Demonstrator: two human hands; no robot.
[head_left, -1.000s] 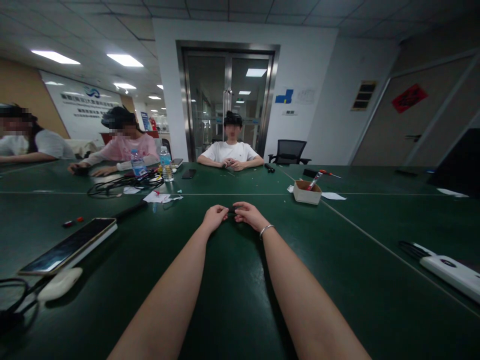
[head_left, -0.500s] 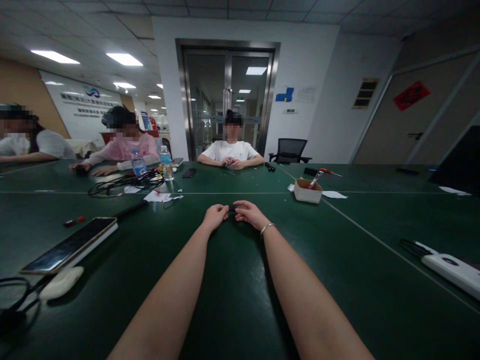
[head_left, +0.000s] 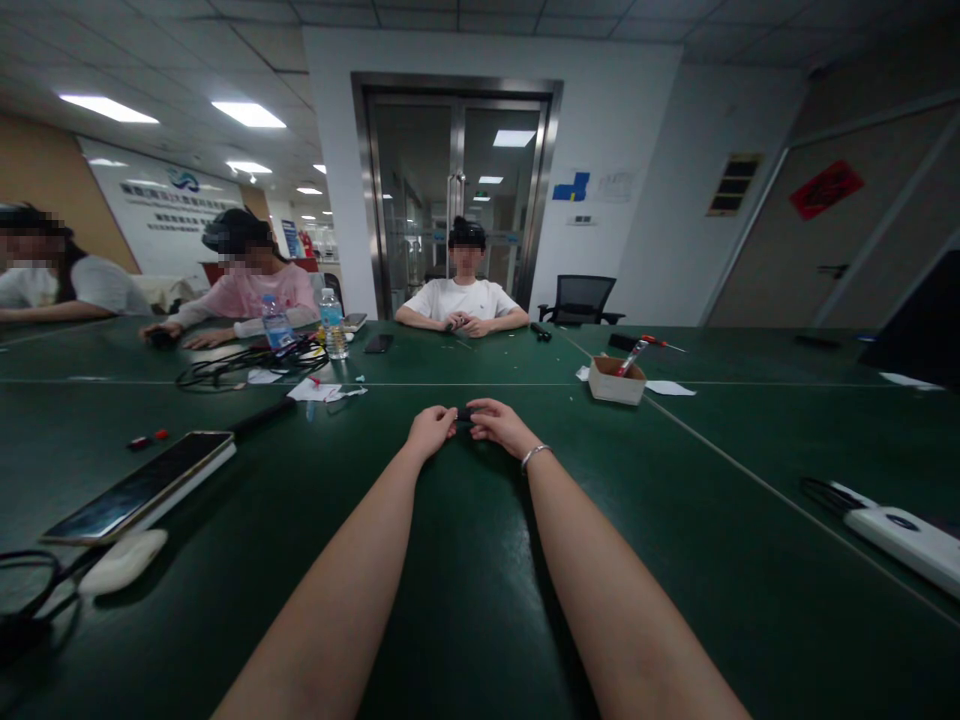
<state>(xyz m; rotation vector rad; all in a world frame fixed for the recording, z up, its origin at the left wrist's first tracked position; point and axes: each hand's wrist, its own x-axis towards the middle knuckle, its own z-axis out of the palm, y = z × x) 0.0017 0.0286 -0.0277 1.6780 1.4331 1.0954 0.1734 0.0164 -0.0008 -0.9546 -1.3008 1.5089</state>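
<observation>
Both arms reach forward over a dark green table (head_left: 465, 560). Between my fingertips is a small black object (head_left: 464, 414), too small to tell its kind. My left hand (head_left: 433, 432) pinches its left end, where a light bit shows at the fingertips. On the other end, the thumb and fingers of my right hand (head_left: 501, 426) are closed, and a silver bracelet (head_left: 535, 457) circles that wrist. The fingers cover much of the object. It is held just above or against the tabletop; I cannot tell which.
Left of my arms lie a phone (head_left: 146, 488) on a white box, a white rounded case (head_left: 124, 562) and black cables. Farther off stand two bottles (head_left: 333, 325) near tangled cables (head_left: 247, 365). A small open box (head_left: 616, 384) sits ahead right; a white power strip (head_left: 904, 540) lies right. Several people sit around.
The view has shifted very slightly. My hands keep their hold on the small black object in nearly the same place.
</observation>
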